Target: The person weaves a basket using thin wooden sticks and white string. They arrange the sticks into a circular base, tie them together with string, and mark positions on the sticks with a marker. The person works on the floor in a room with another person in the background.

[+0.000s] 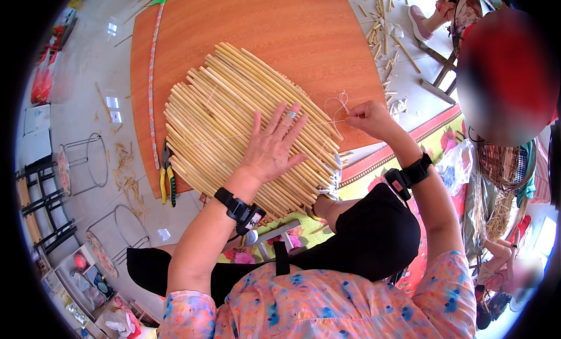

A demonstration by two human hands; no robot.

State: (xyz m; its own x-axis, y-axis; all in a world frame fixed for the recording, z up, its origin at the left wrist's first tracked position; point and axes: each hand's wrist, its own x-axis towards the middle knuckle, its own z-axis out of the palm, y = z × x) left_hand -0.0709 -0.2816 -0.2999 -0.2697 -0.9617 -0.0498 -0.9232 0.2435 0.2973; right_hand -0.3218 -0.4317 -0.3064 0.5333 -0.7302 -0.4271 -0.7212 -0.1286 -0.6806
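A mat of pale yellow reed stalks (216, 117), laid side by side in a rounded shape, rests on the near part of an orange-brown wooden board (263, 23). My left hand (272, 143) lies on the stalks with fingers spread, a ring on one finger, holding nothing. Just past the mat's right edge, my right hand (369, 118) is closed in a pinch on a thin white thread (327, 123). That thread runs taut from my fingers leftward across the stalks, passing by my left hand. A loose loop of it curls up beside my right fingertips.
Pruning shears (168, 178) with yellow and green handles lie at the mat's left edge. A long patterned stick (153, 76) with a green end lies along the board's left side. Cut stalk pieces (125, 178) litter the floor. Another person (508, 76) sits at the right.
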